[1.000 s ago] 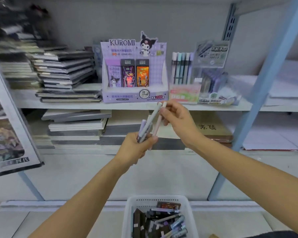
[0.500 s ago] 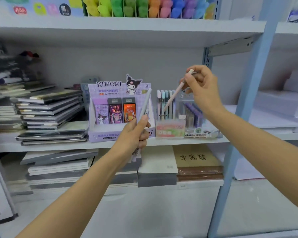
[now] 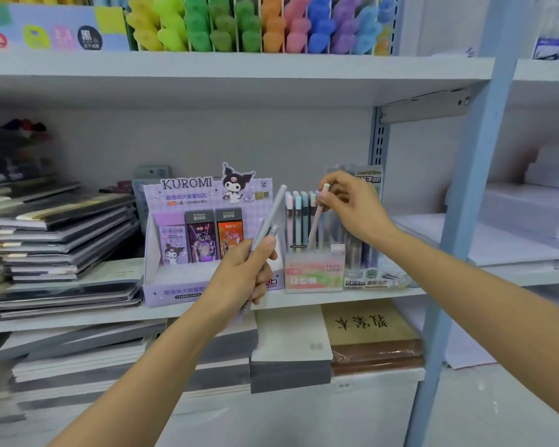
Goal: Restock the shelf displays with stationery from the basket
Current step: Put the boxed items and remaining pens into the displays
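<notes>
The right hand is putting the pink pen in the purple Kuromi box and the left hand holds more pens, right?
Not quite. The head view shows the right hand holding the pink pen in the Fruit Soda pen display beside the Kuromi box, not in that box. The left hand does hold more pens.
</notes>
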The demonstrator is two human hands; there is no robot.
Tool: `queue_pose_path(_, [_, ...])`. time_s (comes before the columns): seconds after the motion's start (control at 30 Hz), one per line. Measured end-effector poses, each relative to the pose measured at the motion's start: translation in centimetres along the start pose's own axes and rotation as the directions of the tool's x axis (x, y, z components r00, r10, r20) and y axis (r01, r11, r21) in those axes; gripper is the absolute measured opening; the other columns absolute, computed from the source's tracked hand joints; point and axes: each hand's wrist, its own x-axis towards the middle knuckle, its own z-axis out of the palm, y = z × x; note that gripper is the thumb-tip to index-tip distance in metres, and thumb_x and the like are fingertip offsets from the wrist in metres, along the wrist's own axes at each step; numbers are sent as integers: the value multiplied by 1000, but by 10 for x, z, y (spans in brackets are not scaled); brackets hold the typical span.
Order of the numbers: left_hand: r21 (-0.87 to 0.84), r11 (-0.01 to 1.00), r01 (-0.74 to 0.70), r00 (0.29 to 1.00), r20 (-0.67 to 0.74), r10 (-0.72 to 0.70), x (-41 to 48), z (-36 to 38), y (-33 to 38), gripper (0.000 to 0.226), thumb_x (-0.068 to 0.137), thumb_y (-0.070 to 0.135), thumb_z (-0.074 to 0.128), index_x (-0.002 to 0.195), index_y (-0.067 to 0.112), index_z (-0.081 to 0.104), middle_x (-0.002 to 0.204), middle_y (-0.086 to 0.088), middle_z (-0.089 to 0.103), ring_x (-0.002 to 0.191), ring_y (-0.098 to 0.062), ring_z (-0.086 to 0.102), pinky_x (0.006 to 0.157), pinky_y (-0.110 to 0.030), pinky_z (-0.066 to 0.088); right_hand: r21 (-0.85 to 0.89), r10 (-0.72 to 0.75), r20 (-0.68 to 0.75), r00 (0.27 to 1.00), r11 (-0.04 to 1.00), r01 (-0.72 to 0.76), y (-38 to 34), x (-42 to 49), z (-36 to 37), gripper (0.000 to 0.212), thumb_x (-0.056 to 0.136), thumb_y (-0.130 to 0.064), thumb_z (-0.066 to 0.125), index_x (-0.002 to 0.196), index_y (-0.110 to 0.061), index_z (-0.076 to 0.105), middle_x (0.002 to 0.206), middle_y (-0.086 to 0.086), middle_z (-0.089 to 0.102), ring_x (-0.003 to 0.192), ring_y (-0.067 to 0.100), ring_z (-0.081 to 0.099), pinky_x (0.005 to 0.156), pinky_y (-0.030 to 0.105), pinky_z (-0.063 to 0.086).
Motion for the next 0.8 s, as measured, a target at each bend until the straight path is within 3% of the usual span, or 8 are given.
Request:
queue_pose_path(0.13, [16,1000,-2,1000,15,2,-1,0,-2,34,99,41,46,92,9,51,54,7,37,42,-10,33,49,-29,35,-67,-18,62,998,997,22,-4,3,1,6,94,-9,59,99,-9,62,82,3,69,83,19,68,84,34,56])
queue_pose_path(0.27, [24,1000,13,1000,21,-13,-3,-2,-3,34,98,42,46,93,8,51,58,4,35,44,-10,32,49,-26,35,-110,-24,26,999,994,27,-5,3,11,20,92,-14,63,111,-14,56,84,4,68,82,16,66,79,25,54])
queue_pose_path(0.43, [26,999,26,999,40,-27,-6,-3,-3,34,98,41,47,92,9,51,59,1,32,45,-11,30,47,-24,33,-320,-87,-63,994,945,63,3,4,17,13,88,-22,68,99,-16,64,99,-1,56,93,15,53,81,29,45])
queue_pose_path(0.57, [33,999,35,999,41,-36,-8,-5,-2,34,96,43,48,91,9,52,59,1,32,46,-12,29,45,-23,33,-423,-46,-26,999,906,31,8,-3,19,28,93,-27,62,118,-16,66,103,6,49,102,21,47,90,37,44])
queue_pose_path(0.67, [39,999,34,998,42,-36,-10,-5,-1,33,96,42,49,91,10,53,58,2,32,46,-12,28,45,-23,32,-288,-47,-56,997,957,29,-3,-9,13,33,96,-32,55,126,-18,60,108,1,48,100,14,49,91,30,44])
queue_pose_path(0.73, [47,998,30,998,46,-32,-11,-4,0,32,97,41,49,90,10,53,58,3,32,46,-11,28,45,-22,32,-87,-28,-41,999,996,24,-17,-13,8,33,97,-34,53,126,-21,58,110,-2,55,92,9,56,84,26,49])
queue_pose_path(0.8, [42,999,30,999,43,-32,-11,-1,0,31,97,40,49,89,10,53,56,5,33,45,-10,28,43,-21,32,184,13,93,996,982,-31,-31,-17,5,30,96,-32,54,124,-20,59,106,1,63,80,9,63,71,25,53])
